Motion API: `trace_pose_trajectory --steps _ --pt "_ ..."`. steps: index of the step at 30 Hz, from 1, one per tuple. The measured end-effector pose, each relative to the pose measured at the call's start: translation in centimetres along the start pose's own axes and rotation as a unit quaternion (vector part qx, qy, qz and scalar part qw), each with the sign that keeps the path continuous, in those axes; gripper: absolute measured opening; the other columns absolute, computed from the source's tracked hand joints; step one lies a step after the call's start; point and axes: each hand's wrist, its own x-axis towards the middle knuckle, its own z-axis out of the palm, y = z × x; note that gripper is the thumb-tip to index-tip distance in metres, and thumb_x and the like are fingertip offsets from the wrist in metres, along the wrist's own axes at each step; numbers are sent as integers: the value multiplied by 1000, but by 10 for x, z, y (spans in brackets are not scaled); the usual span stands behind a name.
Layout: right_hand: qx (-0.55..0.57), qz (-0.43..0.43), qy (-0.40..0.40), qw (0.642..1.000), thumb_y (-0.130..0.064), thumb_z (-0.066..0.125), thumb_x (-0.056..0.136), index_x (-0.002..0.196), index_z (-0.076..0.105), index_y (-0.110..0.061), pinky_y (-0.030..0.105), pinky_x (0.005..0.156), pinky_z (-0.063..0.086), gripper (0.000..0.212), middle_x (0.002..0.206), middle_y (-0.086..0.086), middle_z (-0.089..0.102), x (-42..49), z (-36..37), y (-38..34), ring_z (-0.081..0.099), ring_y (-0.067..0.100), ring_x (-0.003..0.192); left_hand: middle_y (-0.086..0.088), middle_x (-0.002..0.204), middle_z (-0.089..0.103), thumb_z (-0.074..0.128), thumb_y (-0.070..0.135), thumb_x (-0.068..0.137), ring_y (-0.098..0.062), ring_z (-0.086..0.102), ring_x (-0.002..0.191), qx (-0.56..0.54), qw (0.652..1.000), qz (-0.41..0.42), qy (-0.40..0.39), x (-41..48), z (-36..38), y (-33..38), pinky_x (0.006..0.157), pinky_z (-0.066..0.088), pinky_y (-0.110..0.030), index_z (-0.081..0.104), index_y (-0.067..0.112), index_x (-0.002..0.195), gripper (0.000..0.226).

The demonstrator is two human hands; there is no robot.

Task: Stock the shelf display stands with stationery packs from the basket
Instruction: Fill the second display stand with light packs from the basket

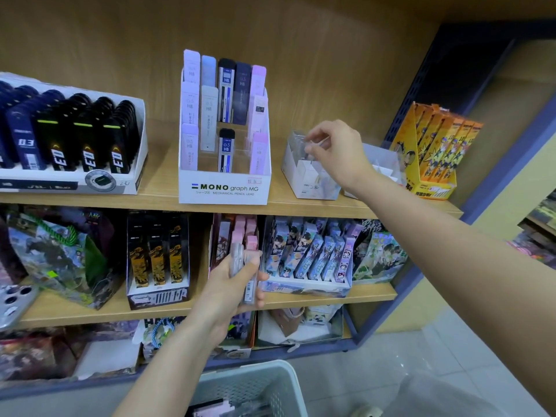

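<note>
Right hand (334,152), fingers curled, pinches slim clear pack (316,145) just above small white cardboard display stand (304,179) on top wooden shelf (162,176). Left hand (225,287) grips fanned bundle of packs (248,266), flat, transparent plastic (labels too blurred to read), before middle shelf. Pale perforated plastic basket (252,383) below, more packs inside.

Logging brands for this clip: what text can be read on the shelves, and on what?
"MONO graph MG", "MECHANICAL PENCIL LEAD": white display stand front.
"0.5 HB": lead cases in it.
"03": dark cases, left tray.
"deli": small white stand.
Orange box, lower-shelf packs, clear packs in left hand and right hand: too blurred.
</note>
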Motion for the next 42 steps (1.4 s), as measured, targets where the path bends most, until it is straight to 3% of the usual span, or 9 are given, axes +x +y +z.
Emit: trace_pose_trajectory --steps 7,12,17,22,25,28,32,34,42 --pt "59 -29 73 995 -6 47 95 111 53 -9 5 72 36 17 102 -2 49 -47 1 -15 46 -5 76 -9 86 64 50 6 96 -11 56 59 41 999 3 -31 3 -1 -3 58 54 -23 51 0 118 23" --pt "96 -12 -40 995 -12 48 96 105 53 -19 8 63 37 13 90 -17 52 -108 8 -25 49 1 69 -9 97 69 52 12 96 -12 63 65 13 998 24 -53 -7 2 0 59 55 -26 53 11 112 16" --pt "151 81 -209 963 -23 54 95 101 59 -22 8 64 40 7 90 -11 57 -139 32 -23 54 1 70 -9 91 71 56 14 94 -11 64 62 30 997 39 -64 -9 4 -2 56 53 -23 57 14 107 13" --pt "233 101 -218 942 -14 62 90 79 61 -27 17 62 51 17 79 4 66 -144 36 -25 59 3 60 -8 93 72 56 14 93 -13 69 70 54 996 48 -55 -8 4 -5 60 56 -24 62 9 101 11" --pt "244 99 -197 944 -13 61 91 82 61 -22 20 63 54 13 77 2 64 -140 25 -27 62 7 64 -6 97 68 53 20 95 -16 71 73 61 996 45 -46 -9 6 -3 58 58 -27 59 14 99 10" --pt "251 93 -144 953 -11 58 92 86 59 -18 21 66 56 10 78 0 64 -125 1 -27 63 8 67 -4 70 59 49 27 97 -10 43 40 110 992 56 -22 -7 2 -2 38 36 -19 54 8 93 20" --pt "240 71 -28 968 -9 54 94 96 59 -13 20 69 56 7 85 0 63 -93 -31 -20 62 5 70 10 42 33 48 34 97 -4 23 34 93 995 44 -11 -3 0 1 56 30 -25 43 12 88 24" --pt "230 49 35 971 -7 53 94 97 57 -10 22 67 56 6 83 -3 61 -74 -40 -17 62 9 72 9 37 34 46 34 98 -4 23 32 81 996 37 -7 -1 2 1 51 27 -22 41 10 87 27" --pt "124 -2 98 987 -9 55 93 92 57 -15 20 71 53 6 92 6 64 -15 -27 -9 62 15 79 -6 72 54 43 26 100 -13 43 47 11 999 29 15 3 1 -2 39 34 -21 43 21 102 6"
